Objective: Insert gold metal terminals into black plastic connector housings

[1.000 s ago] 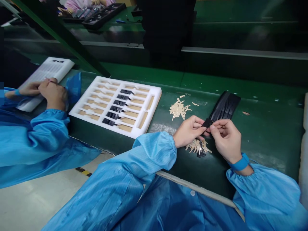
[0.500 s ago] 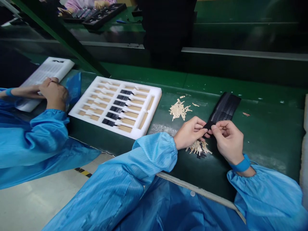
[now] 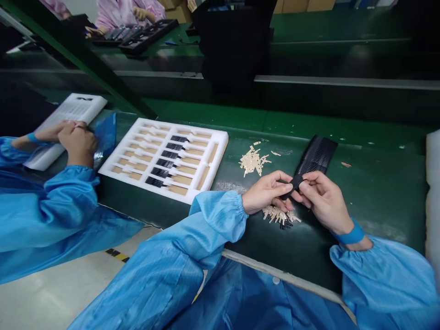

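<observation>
My left hand (image 3: 266,191) is closed, thumb and fingers pinching a small black part (image 3: 293,184). From the other side, my right hand (image 3: 321,195) grips the same part between thumb and forefinger; the fingers hide much of it. Just beyond lies a long black slotted piece or stack (image 3: 318,155), and whether it touches the held part I cannot tell. Under my left fingers is a pile of small cream and black strips (image 3: 280,216). A second pile of cream-coloured flat pieces (image 3: 253,161) lies farther back, left of the black slotted piece.
A white foam tray (image 3: 220,137) left of my hands holds several black slotted parts in its slots. At far left, a co-worker's hands (image 3: 77,140) work by another white foam piece (image 3: 92,101). A green post (image 3: 85,57) slants behind. White foam (image 3: 433,183) borders the right.
The view has tilted up slightly. My hands, still on the black part, have drawn a little nearer and left, and the part is turned differently between my fingers.
</observation>
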Motion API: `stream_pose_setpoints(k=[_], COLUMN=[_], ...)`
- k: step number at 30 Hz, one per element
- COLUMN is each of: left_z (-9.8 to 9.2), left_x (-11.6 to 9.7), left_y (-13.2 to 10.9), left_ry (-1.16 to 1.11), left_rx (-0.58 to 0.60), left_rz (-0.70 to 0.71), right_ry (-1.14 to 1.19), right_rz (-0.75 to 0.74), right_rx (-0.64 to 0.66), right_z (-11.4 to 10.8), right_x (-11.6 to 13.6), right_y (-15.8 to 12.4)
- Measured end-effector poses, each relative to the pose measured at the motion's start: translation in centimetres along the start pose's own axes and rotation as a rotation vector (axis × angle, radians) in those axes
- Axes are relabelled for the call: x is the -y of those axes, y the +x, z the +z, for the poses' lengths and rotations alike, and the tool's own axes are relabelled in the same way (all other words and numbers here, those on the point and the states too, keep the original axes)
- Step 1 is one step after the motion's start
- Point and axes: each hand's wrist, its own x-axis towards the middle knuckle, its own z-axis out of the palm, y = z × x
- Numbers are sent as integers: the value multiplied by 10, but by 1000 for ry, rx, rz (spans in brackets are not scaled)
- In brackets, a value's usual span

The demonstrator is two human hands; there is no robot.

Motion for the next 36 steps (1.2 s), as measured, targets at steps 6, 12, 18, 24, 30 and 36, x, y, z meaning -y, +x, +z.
stream_pose_setpoints(k=[6, 12, 18, 24, 30, 36], left_z=[-4, -3, -2, -1, -2, -1], left_x=[3, -1, -6, -7, -5, -7], left_y=[1, -1, -1, -1, -1, -2], left_ry=[-100, -119, -32, -25, -41, -98], left_rx=[51, 32, -32, -16, 4, 26], left_rz=[-73, -83, -57, -67, -65, -96], right_ry=[-5, -8, -141, -177, -186, -181], right_rz=[-106, -121, -246, -205, -191, -209], right_rx=[-42, -19, -241, -281, -287, -291], right_z=[13, 13, 5, 10, 11, 11], right_x=[1, -1, -1, 2, 2, 1], right_y=[-3, -1, 0, -2, -1, -2])
